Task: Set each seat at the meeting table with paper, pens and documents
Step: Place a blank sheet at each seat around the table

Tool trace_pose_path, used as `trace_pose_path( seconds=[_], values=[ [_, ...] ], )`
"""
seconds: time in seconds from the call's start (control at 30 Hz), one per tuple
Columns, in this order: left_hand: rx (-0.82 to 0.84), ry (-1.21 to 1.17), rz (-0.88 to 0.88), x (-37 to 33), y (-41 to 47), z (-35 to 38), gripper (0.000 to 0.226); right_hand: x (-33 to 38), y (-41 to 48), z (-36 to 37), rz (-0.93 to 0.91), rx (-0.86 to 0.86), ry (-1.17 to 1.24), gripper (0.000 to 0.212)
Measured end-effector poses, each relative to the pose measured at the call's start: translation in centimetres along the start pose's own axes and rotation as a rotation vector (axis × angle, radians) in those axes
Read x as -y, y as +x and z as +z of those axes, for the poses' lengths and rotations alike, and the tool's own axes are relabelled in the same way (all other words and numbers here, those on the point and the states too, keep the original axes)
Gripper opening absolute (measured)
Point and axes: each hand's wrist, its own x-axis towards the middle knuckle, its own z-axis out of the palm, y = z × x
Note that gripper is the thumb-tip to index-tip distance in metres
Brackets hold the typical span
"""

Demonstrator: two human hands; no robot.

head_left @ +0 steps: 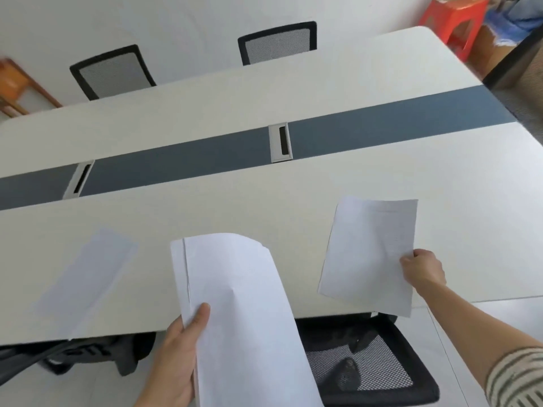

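Paper stack [235, 304] cut off at bottom edge; far-left sheet [88, 274] blurred, edges indistinct.

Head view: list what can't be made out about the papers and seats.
Head view only:
- Held sheet in the right hand: faint print, too small to read.
- Paper stack in the left hand: sheet count unclear; frame's bottom edge cuts it off.
- Flat sheet on the table: blurred; printed or blank, cannot tell.
- Near chair: partly hidden by table and stack.
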Motion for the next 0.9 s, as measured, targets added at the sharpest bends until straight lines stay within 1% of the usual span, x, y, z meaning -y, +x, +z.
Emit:
trace_pose_path(
  seconds=[0.07, 0.13, 0.2, 0.27, 0.33, 0.37, 0.43, 0.5, 0.53, 0.6, 0.63, 0.67, 0.7, 0.73, 0.77, 0.83, 0.9],
  values=[
    [0.02, 0.002, 0.011, 0.2, -0.4, 0.3, 0.044, -0.2, 0.1, -0.3, 0.001, 0.017, -0.028, 0.021],
    [0.054, 0.009, 0.011, 0.3, -0.7, 0.7, 0.043, -0.4, 0.0, -0.7, -0.011, 0.02, -0.041, 0.038],
    [0.082, 0.011, 0.007, 0.2, -0.9, 1.2, 0.048, -0.6, -0.4, -1.4, -0.049, -0.009, -0.046, 0.052],
    [0.132, 0.024, 0.014, 0.0, -1.2, 1.8, 0.049, -0.7, -1.6, -2.1, -0.1, -0.056, -0.027, 0.055],
    [0.199, 0.051, 0.022, -0.3, -1.5, 2.6, 0.047, -0.4, -4.0, -2.9, -0.163, -0.076, 0.035, 0.052],
    [0.235, 0.065, 0.03, -0.5, -1.7, 3.0, 0.046, -0.2, -5.7, -3.3, -0.201, -0.057, 0.096, 0.049],
    [0.309, 0.089, 0.048, -0.8, -2.0, 3.7, 0.042, 0.2, -9.8, -3.9, -0.264, 0.059, 0.273, 0.042],
    [0.396, 0.097, 0.041, -1.2, -2.4, 4.4, 0.037, 0.1, -14.9, -4.3, -0.276, 0.263, 0.426, 0.038],
    [0.449, 0.101, 0.026, -1.3, -2.7, 4.9, 0.034, -0.2, -17.4, -4.5, -0.252, 0.383, 0.498, 0.04],
    [0.548, 0.118, 0.001, -1.4, -3.2, 6.0, 0.031, -1.0, -21.8, -4.8, -0.14, 0.624, 0.685, 0.043],
    [0.589, 0.136, -0.004, -1.2, -3.2, 6.6, 0.032, -1.3, -23.6, -5.2, -0.081, 0.703, 0.771, 0.043],
    [0.625, 0.162, -0.004, -0.9, -3.3, 7.2, 0.034, -2.1, -24.8, -5.7, -0.034, 0.729, 0.851, 0.044],
    [0.659, 0.191, 0.001, -0.4, -3.4, 8.0, 0.036, -3.1, -25.7, -6.2, 0.003, 0.699, 0.936, 0.043],
    [0.682, 0.216, 0.003, 0.2, -3.6, 8.6, 0.038, -4.1, -26.2, -6.7, 0.018, 0.625, 1.007, 0.042],
    [0.704, 0.241, -0.001, 0.8, -4.0, 9.4, 0.039, -5.2, -26.5, -7.4, 0.024, 0.515, 1.056, 0.044],
    [0.746, 0.28, -0.018, 1.9, -4.9, 11.0, 0.039, -7.5, -26.6, -9.3, 0.018, 0.32, 1.077, 0.049],
    [0.793, 0.315, -0.05, 3.1, -6.0, 12.6, 0.042, -9.6, -26.4, -11.4, 0.004, 0.189, 1.086, 0.046]
  ],
)
